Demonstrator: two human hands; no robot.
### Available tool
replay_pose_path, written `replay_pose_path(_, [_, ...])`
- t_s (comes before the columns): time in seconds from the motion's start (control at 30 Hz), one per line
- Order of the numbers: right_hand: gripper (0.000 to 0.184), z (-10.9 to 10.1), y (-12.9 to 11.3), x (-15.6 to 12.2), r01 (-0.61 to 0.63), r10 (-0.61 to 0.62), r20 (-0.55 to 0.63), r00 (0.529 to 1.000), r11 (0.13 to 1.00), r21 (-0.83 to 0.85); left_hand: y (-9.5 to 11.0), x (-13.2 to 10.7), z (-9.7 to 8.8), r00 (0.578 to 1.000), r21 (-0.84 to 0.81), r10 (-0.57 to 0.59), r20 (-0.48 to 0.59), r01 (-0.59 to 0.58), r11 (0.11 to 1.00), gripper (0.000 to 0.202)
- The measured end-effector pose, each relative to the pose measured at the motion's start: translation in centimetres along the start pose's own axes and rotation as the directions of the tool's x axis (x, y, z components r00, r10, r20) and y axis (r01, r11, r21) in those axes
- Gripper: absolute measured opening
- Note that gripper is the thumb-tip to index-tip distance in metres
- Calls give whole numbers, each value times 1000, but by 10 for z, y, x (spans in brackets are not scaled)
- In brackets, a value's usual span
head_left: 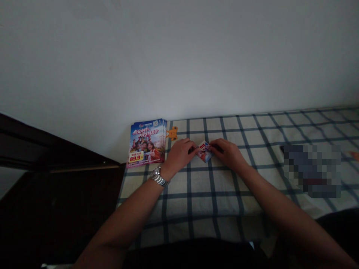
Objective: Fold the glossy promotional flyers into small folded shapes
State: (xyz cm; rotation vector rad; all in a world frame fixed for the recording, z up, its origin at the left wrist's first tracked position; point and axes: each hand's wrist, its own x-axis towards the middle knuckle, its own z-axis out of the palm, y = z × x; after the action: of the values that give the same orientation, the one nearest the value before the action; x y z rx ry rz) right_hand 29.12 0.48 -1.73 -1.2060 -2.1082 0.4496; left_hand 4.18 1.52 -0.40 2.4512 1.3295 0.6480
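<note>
A small piece of printed paper [205, 152], folded to a diamond shape, is pinched between my two hands just above the checked cloth. My left hand [181, 154], with a metal watch [159, 177] on its wrist, grips the left corner between thumb and finger. The right corner is in the closed fingertips of my right hand [226, 152]. Left of my hands lies a stack of printed flyers [147, 144] in blue and pink, marked 89.9. Both hands' lower fingers are partly hidden.
Checked cloth [193, 201] covers the surface, with an orange bear figure [172, 133] beside the flyers. A pixelated dark object [311, 170] lies at the right. A pale wall [179, 63] rises behind. Dark furniture [42, 149] stands at the left, past the cloth's edge.
</note>
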Motion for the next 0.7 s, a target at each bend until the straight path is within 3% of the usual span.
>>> replay_pose_path(0.33, [13, 0, -1, 0, 1, -1, -5, 1000, 1000, -31, 3, 1, 7, 997, -6, -14, -71, 14, 1000, 16])
replay_pose_path(0.7, [22, -1, -2, 0, -71, 72, 12, 997, 997, -26, 9, -1, 2, 999, -54, -34, -40, 32, 998, 8])
